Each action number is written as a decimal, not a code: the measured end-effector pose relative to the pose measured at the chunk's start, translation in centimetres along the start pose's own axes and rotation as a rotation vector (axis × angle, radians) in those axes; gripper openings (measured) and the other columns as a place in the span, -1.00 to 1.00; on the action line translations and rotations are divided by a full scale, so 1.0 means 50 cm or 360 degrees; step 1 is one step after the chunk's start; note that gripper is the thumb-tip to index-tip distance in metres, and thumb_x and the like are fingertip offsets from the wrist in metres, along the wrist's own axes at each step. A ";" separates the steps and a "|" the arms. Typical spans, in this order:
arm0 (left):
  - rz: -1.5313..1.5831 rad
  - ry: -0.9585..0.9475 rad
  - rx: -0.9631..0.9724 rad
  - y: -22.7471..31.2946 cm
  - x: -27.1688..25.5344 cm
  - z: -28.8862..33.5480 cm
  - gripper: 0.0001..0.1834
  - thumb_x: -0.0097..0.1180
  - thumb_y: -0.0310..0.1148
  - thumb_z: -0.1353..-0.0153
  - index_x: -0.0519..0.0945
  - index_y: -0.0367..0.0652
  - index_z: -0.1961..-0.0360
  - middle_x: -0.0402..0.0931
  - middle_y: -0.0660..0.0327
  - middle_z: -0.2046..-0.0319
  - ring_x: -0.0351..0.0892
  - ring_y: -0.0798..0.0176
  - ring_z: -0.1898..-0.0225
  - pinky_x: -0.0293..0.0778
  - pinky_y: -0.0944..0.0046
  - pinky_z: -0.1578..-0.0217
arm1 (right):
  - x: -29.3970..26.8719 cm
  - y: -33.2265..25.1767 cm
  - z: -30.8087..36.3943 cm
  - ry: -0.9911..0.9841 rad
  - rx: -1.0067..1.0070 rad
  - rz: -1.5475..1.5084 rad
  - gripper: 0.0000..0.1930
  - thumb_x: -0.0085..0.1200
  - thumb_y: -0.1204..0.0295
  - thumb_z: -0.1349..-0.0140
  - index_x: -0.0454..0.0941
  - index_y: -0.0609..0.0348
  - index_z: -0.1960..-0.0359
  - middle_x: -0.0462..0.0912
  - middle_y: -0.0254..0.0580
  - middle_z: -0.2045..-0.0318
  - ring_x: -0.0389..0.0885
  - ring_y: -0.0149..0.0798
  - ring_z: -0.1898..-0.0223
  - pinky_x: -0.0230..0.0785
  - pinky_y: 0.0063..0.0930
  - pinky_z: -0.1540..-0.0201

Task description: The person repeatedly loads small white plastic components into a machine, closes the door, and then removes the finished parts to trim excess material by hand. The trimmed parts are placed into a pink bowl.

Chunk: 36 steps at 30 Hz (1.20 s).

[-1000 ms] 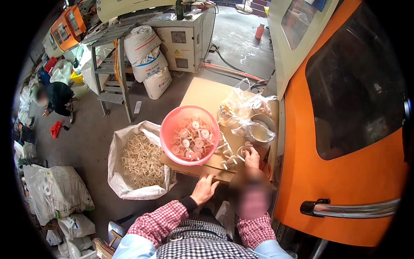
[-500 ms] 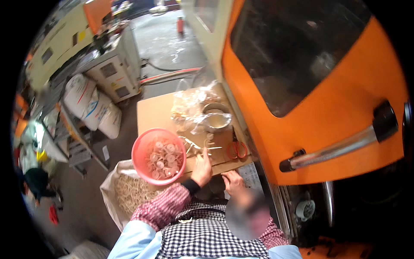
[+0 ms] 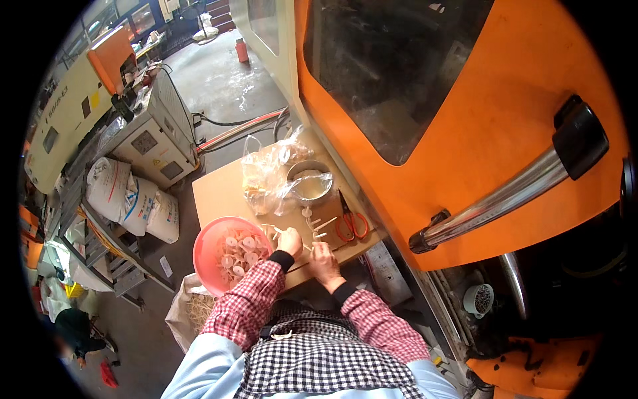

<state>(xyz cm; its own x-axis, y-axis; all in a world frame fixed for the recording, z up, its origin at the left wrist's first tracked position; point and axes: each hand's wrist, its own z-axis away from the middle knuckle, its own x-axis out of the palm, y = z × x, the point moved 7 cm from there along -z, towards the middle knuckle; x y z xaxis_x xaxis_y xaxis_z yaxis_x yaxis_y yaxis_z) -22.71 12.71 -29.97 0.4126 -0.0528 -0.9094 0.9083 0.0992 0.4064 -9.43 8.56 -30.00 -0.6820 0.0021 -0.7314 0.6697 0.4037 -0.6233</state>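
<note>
My left hand (image 3: 290, 242) is closed at the table's near edge, beside the pink bowl, with a thin pale plastic piece (image 3: 270, 228) at its fingertips. Just to its right, my right hand (image 3: 323, 261) has its fingers pressed together over the table edge; what they pinch is too small to make out. Beyond the hands lie several pale branched plastic pieces (image 3: 318, 229). The pink bowl (image 3: 201, 256) holds many pale pieces with round discs. To the right rest scissors (image 3: 359, 226) with red-orange handles.
On the table (image 3: 219, 189) stand a round metal tin (image 3: 323, 166) and crumpled clear plastic bags (image 3: 262, 179). A sack (image 3: 178, 320) of thin pale scraps is below the bowl. An orange machine door (image 3: 518, 73) with a metal handle (image 3: 495, 193) borders the right side. White sacks (image 3: 136, 199) stand left.
My right hand has moved up and left from the table's front edge, close to my left hand. My left hand has drawn back from pointing and now curls nearer the bowl. The view has shifted.
</note>
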 end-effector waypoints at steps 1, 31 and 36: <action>0.0013 0.0029 0.0036 0.021 -0.020 0.023 -0.84 -0.03 -0.49 -0.02 0.49 -0.41 0.44 0.53 -0.22 0.45 0.57 -0.24 0.34 0.52 -0.05 0.32 | -0.036 0.000 0.002 0.0125 -0.0057 -0.0085 -0.70 0.00 0.50 -0.11 0.44 0.33 0.10 0.49 0.12 0.18 0.49 0.09 0.08 0.37 -0.19 -0.02; 0.0236 -0.1192 0.1505 0.505 -0.028 0.347 -0.67 0.14 -0.20 -0.17 0.49 -0.32 0.42 0.51 -0.12 0.51 0.54 -0.17 0.39 0.44 -0.01 0.41 | -0.926 0.217 0.457 0.1139 0.0920 0.0637 -0.89 0.08 0.63 -0.02 0.55 0.28 0.37 0.54 0.13 0.37 0.55 0.19 0.33 0.40 -0.05 0.34; 0.0137 -0.1259 0.1608 0.581 -0.019 0.366 -0.69 0.15 -0.23 -0.15 0.50 -0.34 0.39 0.52 -0.11 0.47 0.55 -0.16 0.38 0.45 0.02 0.40 | -0.886 0.348 0.459 0.0631 0.1178 0.0781 -0.75 0.17 0.57 0.01 0.56 0.25 0.23 0.56 0.09 0.25 0.56 0.15 0.23 0.44 -0.09 0.18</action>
<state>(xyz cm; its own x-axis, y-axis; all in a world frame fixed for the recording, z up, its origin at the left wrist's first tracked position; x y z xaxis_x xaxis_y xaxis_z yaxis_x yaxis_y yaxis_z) 4.55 -2.56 -15.68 0.0852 -0.6905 -0.7183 0.3821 -0.6431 0.6636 39.18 -5.49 -14.83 -0.2362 0.3793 -0.8946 0.8292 -0.4014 -0.3891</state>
